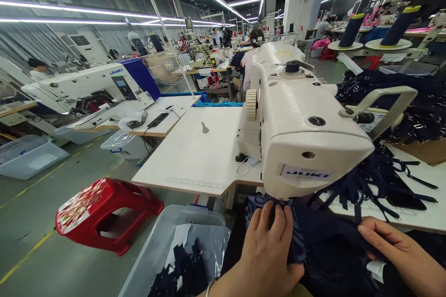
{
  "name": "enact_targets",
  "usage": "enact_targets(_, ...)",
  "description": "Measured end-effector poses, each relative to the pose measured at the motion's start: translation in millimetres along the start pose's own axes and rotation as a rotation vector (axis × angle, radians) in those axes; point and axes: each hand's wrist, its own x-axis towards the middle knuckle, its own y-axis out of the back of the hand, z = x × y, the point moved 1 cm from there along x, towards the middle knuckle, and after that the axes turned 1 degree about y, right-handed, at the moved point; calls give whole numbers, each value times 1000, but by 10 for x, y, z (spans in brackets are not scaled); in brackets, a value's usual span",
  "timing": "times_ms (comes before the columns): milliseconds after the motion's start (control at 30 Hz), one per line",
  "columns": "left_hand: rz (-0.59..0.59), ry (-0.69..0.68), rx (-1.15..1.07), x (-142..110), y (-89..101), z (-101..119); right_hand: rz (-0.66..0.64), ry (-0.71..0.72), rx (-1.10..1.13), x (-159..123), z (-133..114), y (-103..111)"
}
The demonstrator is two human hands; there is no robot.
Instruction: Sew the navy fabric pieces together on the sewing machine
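Observation:
A white Juki sewing machine (299, 120) stands on a white table (195, 153) right in front of me. Dark navy fabric (331, 246) lies under the machine's head and spreads toward me. My left hand (268, 250) presses on the fabric just below the machine head, fingers curled over a fold. My right hand (400, 250) pinches the fabric's right side between thumb and fingers. Navy straps (386, 181) hang off the table to the right of the machine.
A clear plastic bin (163, 246) with navy pieces and plastic bags sits at my lower left. A red plastic stool (104, 213) lies tipped on the floor. Another Juki machine (87, 88) stands at left. Thread cones (397, 28) and other workers fill the background.

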Motion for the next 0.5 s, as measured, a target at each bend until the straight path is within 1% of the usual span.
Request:
enact_targets(33,-13,-6,-7,-9,23,-10,-34,-45,79,12,-31,-48)
enact_targets(67,-12,-6,-17,-24,44,-34,-95,-104,174,23,-71,-106)
enact_targets(100,10,5,-28,-46,59,-73,-155,-155,270,34,-120,-173)
enact_targets(167,100,53,-20,-109,67,-197,-207,-192,415,49,-246,-327)
enact_targets(267,231,208,123,-206,22,-429,-300,-155,497,60,-458,-632)
enact_targets(300,261,255,192,-227,-2,-488,-312,-121,487,61,-520,-746)
enact_targets(333,285,272,252,-239,-27,-525,-312,-84,458,62,-572,-860)
enact_targets(367,303,243,293,-241,-52,-538,-283,-44,410,64,-612,-965)
enact_targets(400,308,158,314,-234,-76,-526,-241,2,345,66,-641,-1057)
enact_targets(467,272,-77,317,-203,-117,-459,-143,100,194,70,-669,-1174)
enact_targets(500,238,-169,304,-183,-130,-421,-107,149,122,73,-674,-1194)
